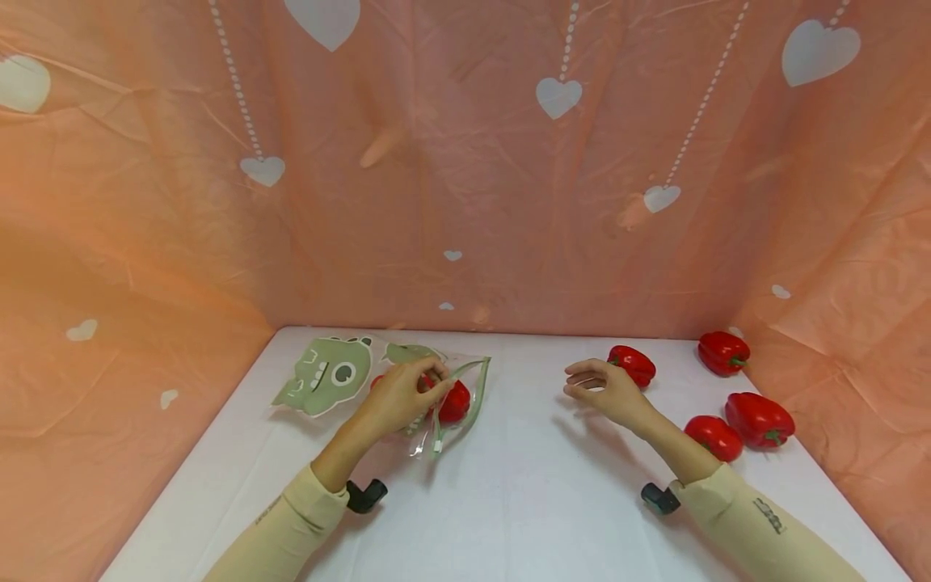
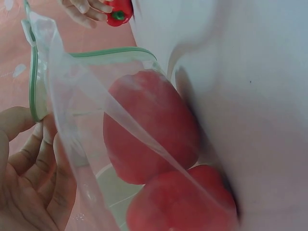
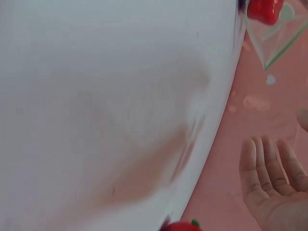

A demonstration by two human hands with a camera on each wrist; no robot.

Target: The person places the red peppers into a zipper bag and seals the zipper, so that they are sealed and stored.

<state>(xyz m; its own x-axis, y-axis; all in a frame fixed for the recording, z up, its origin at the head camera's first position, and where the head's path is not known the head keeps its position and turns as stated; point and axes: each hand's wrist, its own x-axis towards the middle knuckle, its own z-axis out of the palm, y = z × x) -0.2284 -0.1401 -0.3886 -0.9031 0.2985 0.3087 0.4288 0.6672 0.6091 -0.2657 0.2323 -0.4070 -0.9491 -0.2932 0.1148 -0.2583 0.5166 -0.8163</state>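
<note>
Pinching clear green-edged plastic bag point(image 2: 86, 106), far left, with left hand point(image 1: 400, 394); gripping nothing with right hand point(image 1: 609, 394). Hold bag wide.

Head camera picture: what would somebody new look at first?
Probably the four loose red peppers, bright against the white table on its right side. Next, perhaps, the clear bag with a green cartoon face, on the table's left, where the left hand pinches its edge. Pale hearts dot the orange backdrop behind.
</note>
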